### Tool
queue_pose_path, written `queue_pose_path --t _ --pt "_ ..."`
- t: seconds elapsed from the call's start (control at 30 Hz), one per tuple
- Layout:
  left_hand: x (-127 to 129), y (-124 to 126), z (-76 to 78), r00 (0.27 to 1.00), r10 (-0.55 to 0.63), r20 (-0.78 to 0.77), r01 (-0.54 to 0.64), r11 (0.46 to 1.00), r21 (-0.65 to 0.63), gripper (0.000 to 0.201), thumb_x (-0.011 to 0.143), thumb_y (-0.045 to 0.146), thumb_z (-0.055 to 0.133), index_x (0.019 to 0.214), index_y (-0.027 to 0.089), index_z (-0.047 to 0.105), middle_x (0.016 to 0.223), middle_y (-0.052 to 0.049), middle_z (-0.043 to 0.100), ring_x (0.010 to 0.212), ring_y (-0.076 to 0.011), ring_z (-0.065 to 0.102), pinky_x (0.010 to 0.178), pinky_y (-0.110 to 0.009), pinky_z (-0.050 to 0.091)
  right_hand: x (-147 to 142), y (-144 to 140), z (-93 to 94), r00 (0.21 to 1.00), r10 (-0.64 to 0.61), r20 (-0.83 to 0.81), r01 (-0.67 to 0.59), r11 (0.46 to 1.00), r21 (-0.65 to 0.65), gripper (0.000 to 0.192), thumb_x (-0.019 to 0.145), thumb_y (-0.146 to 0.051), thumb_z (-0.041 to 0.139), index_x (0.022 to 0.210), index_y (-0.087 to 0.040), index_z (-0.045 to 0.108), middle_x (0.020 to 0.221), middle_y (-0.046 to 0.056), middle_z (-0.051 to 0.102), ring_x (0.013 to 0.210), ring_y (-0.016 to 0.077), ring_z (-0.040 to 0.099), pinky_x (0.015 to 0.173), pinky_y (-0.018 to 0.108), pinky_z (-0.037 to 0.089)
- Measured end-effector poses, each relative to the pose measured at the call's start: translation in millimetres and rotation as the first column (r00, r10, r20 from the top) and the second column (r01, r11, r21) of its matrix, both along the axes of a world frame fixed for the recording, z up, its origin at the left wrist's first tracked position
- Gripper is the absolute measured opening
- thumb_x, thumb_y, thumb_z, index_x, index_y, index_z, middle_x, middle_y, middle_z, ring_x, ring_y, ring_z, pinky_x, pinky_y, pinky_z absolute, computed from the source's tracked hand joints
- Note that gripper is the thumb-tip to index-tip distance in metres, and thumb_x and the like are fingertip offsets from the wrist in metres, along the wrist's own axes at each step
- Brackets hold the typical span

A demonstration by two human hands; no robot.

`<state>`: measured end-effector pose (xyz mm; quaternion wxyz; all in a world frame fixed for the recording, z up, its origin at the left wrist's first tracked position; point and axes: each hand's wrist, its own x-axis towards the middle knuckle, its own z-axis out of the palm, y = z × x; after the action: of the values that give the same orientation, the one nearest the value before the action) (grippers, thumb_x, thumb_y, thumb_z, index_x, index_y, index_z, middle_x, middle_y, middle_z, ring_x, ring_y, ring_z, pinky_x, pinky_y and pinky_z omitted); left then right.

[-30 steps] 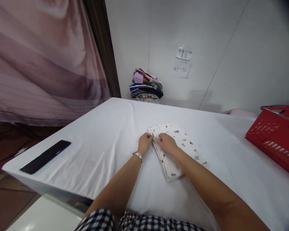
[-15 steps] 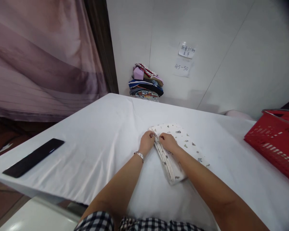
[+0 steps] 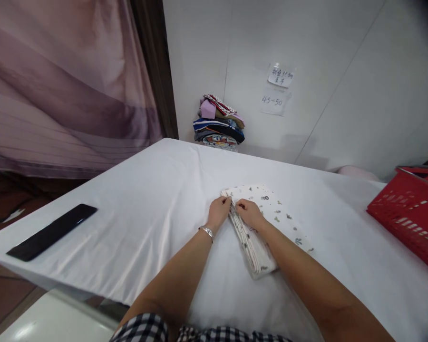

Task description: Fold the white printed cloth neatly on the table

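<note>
Folded printed cloth [image 3: 267,223] lies flat on the white-covered table [image 3: 146,209], just right of centre and straight ahead of the person. Its long axis runs diagonally — far-left end near the hands, near-right end toward the person's right forearm, which crosses over it. Both hands meet at the far-left end of the layered left edge: left hand [image 3: 218,213] on the outer side, fingers curled and pinching the edge; right hand [image 3: 248,212] resting on top of the cloth, fingertips closed on the same edge, almost touching the left. Neither is nearer — both are on it. Well apart: a dark flat slab [image 3: 52,232] at the table's left edge, a red basket [image 3: 410,213] at right, a stack of folded clothes [image 3: 219,124] by the far wall.
</note>
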<state>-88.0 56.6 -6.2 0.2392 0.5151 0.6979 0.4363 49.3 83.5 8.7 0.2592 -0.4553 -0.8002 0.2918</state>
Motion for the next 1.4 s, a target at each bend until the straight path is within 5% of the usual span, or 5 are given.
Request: queue_pose_path --t 0.27,0.53,0.87,1.13,1.4 --pt "-4.2 6.7 -5.5 0.994 -0.051 0.098 0.054 0.998 -0.026 0.025 0.08 0.033 0.051 0.067 0.016 0.064 0.067 -0.001 0.064 0.065 -0.0139 0.055 0.061 -0.024 0.037 -2.5 0.2 -2.8 0.998 -0.03 0.049 0.03 1.0 0.008 0.014 0.074 -0.022 0.046 0.068 -0.021 0.059 0.066 -0.002 0.06 0.064 0.0142 0.052 0.06 0.024 0.035" --pt "-1.8 3.5 -7.3 0.995 0.028 0.096 -0.028 1.0 -0.008 0.024 0.083 0.031 0.046 0.071 0.016 0.062 0.07 -0.002 0.064 0.066 -0.0145 0.055 0.061 -0.025 0.038 -0.1 1.9 -11.9 0.98 -0.099 -0.17 0.095 0.995 -0.028 0.02 0.077 -0.033 0.045 0.073 -0.02 0.06 0.066 -0.001 0.061 0.065 0.0153 0.053 0.062 0.025 0.038" --pt "4.9 -0.8 -3.8 0.997 0.077 0.022 -0.077 0.996 -0.038 0.016 0.077 0.022 0.049 0.066 0.018 0.059 0.068 -0.002 0.064 0.064 -0.0137 0.055 0.059 -0.024 0.036 -6.8 -0.8 -5.0 0.995 -0.065 0.081 0.062 0.997 0.042 0.017 0.079 -0.023 0.048 0.084 -0.022 0.064 0.073 -0.001 0.065 0.067 0.0145 0.055 0.063 0.024 0.037" --pt "-2.6 6.8 1.7 0.995 0.05 0.082 -0.045 0.997 -0.06 0.031 0.081 0.035 0.047 0.062 0.016 0.062 0.062 -0.002 0.062 0.06 -0.014 0.055 0.056 -0.024 0.036 -14.8 -5.3 1.6 0.951 -0.102 0.291 0.077 0.992 0.095 0.018 0.08 -0.032 0.055 0.093 -0.021 0.062 0.077 0.001 0.063 0.069 0.0153 0.053 0.058 0.025 0.029" --pt "-5.4 24.5 3.9 0.994 0.075 0.082 -0.067 0.993 -0.094 0.031 0.079 0.038 0.054 0.06 0.015 0.063 0.062 -0.004 0.064 0.062 -0.0149 0.057 0.056 -0.024 0.037 -16.1 -2.2 1.4 0.934 -0.121 0.337 0.09 0.99 0.107 0.014 0.082 -0.025 0.05 0.091 -0.021 0.06 0.081 0.003 0.065 0.074 0.0164 0.054 0.059 0.025 0.027"
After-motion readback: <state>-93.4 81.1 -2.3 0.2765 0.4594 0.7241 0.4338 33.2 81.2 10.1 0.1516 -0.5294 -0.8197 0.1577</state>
